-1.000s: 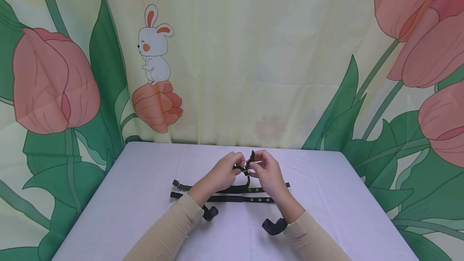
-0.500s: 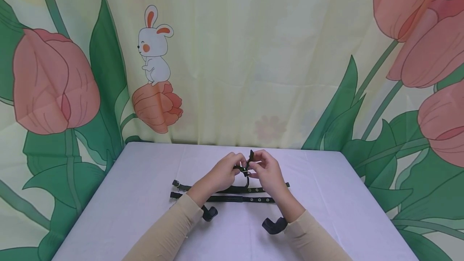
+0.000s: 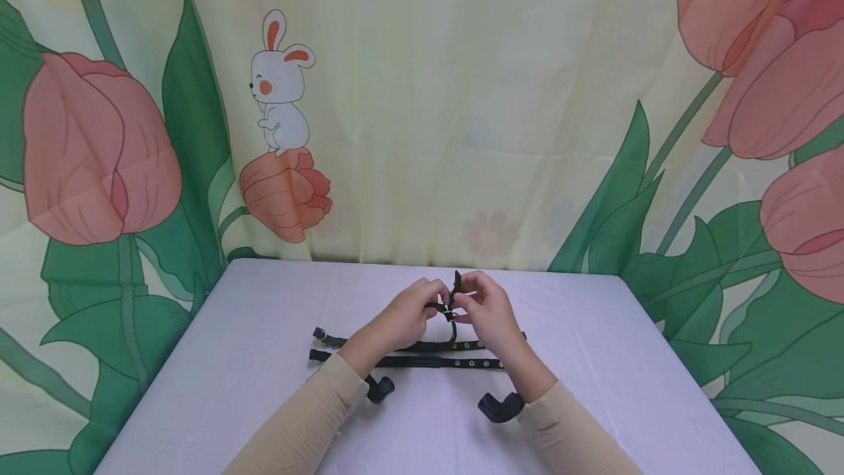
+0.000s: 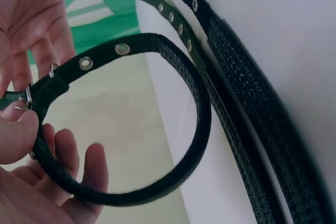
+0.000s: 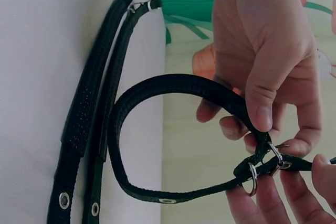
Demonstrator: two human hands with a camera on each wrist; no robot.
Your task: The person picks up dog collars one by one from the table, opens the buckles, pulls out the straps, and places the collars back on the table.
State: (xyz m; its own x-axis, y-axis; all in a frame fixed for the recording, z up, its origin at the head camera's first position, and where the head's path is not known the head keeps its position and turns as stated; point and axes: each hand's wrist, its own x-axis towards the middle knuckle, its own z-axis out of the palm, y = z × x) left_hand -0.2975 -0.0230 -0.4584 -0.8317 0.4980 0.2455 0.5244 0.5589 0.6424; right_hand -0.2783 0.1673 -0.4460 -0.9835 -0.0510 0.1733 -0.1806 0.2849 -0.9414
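Both hands hold a black collar (image 4: pixel 205 103) bent into a loop, hanging over the table. My left hand (image 3: pixel 406 314) grips it beside the metal buckle (image 5: pixel 275 158), thumb pressed near the buckle and other fingers along the band. From the other side my right hand (image 3: pixel 488 310) pinches the free strap end (image 5: pixel 299 163), which passes through the buckle and points upward. A metal ring (image 5: pixel 255 182) sits by the buckle, and eyelets (image 4: pixel 86 63) show along the band. Fingers partly hide the buckle in the head view.
Two more black collars lie stretched out side by side, one nearer (image 3: pixel 409 362) and one farther (image 3: pixel 428 346), under the forearms. They rest on a white-covered table (image 3: pixel 264 299). A tulip-print curtain (image 3: pixel 422 130) hangs behind the table's back edge.
The strap end in the right hand has tilted slightly more upright. The right hand has shifted a little; the left hand has stayed nearly in place.
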